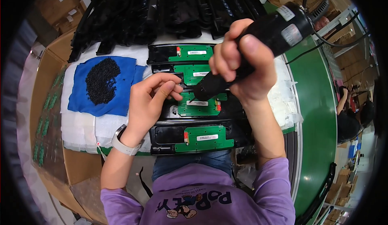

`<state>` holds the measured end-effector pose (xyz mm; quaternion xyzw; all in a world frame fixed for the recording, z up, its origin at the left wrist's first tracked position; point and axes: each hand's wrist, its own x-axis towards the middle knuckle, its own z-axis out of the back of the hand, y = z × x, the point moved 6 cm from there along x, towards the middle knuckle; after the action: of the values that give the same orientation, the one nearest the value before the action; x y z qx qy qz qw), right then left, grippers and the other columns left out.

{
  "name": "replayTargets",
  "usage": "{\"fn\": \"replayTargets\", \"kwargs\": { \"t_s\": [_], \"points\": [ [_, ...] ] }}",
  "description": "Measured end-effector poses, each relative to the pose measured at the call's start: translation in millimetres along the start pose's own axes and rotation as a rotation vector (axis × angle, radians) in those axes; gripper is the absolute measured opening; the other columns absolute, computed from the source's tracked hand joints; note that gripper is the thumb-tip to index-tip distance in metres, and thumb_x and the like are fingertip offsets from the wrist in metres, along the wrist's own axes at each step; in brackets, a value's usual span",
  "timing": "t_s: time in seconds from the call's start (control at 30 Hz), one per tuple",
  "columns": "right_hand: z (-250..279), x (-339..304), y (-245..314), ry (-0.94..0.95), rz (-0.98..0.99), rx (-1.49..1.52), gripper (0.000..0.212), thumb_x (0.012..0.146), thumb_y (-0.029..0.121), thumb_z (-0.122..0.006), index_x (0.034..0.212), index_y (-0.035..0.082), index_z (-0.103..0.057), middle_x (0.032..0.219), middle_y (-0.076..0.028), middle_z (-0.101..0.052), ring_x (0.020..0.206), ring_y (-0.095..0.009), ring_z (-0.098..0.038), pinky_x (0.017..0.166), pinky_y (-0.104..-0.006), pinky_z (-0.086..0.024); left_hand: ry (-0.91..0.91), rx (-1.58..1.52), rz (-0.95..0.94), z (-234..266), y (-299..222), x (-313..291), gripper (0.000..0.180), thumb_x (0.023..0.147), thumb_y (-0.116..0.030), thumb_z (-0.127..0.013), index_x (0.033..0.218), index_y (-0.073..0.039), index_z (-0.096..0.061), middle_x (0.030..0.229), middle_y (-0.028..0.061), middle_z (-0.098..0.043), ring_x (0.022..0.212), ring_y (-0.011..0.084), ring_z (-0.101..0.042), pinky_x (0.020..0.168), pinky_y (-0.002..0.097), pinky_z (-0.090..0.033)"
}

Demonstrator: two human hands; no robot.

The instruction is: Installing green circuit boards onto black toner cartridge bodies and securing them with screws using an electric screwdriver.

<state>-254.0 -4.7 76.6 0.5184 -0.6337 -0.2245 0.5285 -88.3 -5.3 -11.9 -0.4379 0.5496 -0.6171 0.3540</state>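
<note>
My right hand is wrapped round a black electric screwdriver, which leans with its nose down to the left. Its tip comes down at a green circuit board, set in a black plastic panel. Just left of that board hovers my left hand, its fingers curled in toward the thumb. Whatever those fingertips may hold is too small to make out. Two similar boards lie beyond, the nearer one partly behind the screwdriver. Another board lies in a panel closest to my body.
On the left, a blue cloth carries a pile of small black screws. Many black plastic parts are heaped at the back. Cardboard boxes stand at the left. A green conveyor surface runs along the right, with another person beyond.
</note>
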Motion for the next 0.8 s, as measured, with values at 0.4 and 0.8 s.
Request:
{"fn": "replayTargets", "kwargs": {
  "t_s": [0.4, 0.8],
  "points": [
    [-29, 0, -14, 0.072, -0.059, -0.208, 0.025, 0.075, 0.016, -0.061, 0.088, 0.000, -0.046, 0.054, -0.005, -0.046, 0.039, -0.012, -0.041, 0.040, -0.0244, -0.035, 0.020, -0.007, 0.024, 0, 9, 1, 0.015, 0.089, -0.006, -0.055, 0.097, 0.005, -0.061, 0.080, 0.0087, -0.065, 0.069, 0.0121, -0.064, 0.064, 0.0214, -0.050],
    [-40, 9, -21, 0.123, -0.166, -0.171, 0.013, 0.071, 0.007, -0.069, 0.067, -0.001, -0.059, 0.052, -0.003, -0.056, 0.041, -0.007, -0.051, 0.038, -0.0201, -0.039, 0.034, 0.004, 0.042, 1, 8, 2, 0.015, 0.091, -0.005, -0.051, 0.098, 0.004, -0.060, 0.078, 0.0090, -0.065, 0.067, 0.0121, -0.063, 0.062, 0.0215, -0.048]
  ]
}}
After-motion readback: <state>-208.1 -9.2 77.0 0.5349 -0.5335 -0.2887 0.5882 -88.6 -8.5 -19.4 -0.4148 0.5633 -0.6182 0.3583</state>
